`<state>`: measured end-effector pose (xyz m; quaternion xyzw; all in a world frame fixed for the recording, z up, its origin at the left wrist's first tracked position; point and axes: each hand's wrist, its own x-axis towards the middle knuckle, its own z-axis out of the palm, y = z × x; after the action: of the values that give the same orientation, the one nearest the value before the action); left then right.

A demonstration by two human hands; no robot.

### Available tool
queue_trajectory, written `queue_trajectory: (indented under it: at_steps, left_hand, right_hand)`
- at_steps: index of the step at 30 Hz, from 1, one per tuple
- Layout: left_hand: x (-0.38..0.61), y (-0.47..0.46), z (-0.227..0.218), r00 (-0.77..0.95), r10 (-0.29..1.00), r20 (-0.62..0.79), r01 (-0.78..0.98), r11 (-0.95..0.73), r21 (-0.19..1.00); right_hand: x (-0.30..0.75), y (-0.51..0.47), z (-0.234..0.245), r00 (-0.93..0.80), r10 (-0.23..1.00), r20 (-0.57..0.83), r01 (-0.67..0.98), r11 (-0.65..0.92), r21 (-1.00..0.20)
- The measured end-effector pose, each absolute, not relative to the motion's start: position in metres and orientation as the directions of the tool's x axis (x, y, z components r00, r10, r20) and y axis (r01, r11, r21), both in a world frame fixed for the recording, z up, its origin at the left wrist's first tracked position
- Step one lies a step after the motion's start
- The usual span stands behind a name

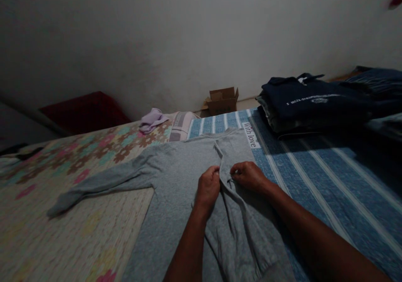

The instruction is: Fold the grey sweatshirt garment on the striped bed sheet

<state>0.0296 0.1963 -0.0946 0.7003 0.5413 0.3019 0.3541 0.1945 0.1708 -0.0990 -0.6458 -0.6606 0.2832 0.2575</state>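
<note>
A grey long-sleeved shirt (185, 169) lies spread on the bed, its left-hand sleeve stretched out over the flowered cover. The right side is folded inward across the body, with the other sleeve running down toward me in loose creases. My left hand (209, 190) is closed, pinching the folded edge near the middle of the shirt. Just right of it, my right hand (249, 175) is closed with fingertips pressed together on the folded grey cloth. The shirt's collar points toward the wall.
A stack of folded dark clothes (314, 102) stands at the right on the blue striped sheet (314, 169). A light purple cloth (153, 119) lies on the flowered cover (103, 211). Beyond the bed are an open cardboard box (222, 102) and a dark red object (84, 112) by the wall.
</note>
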Motion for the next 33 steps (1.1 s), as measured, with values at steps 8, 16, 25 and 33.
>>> queue_trajectory:
  at_steps: [8, 16, 25, 33]
  left_hand:
    - [0.027, 0.192, -0.093, 0.402, 0.914, 0.053, 0.466, -0.253, 0.848]
    - [0.035, 0.184, -0.091, 0.395, 0.913, 0.101, 0.743, -0.382, 0.549]
    - [0.049, 0.168, -0.083, 0.383, 0.924, 0.014, 0.903, -0.378, 0.204]
    - [0.055, 0.162, -0.09, 0.405, 0.912, 0.06, 0.908, -0.409, 0.086]
  right_hand:
    - [0.196, 0.17, -0.099, -0.051, 0.998, -0.04, 0.625, 0.0, -0.78]
    - [0.205, 0.169, -0.1, -0.117, 0.979, -0.17, 0.408, -0.108, -0.907]
    - [0.206, 0.157, -0.088, -0.304, 0.856, -0.418, 0.412, -0.277, -0.868]
    - [0.199, 0.122, -0.086, -0.257, 0.838, -0.481, 0.506, -0.307, -0.806]
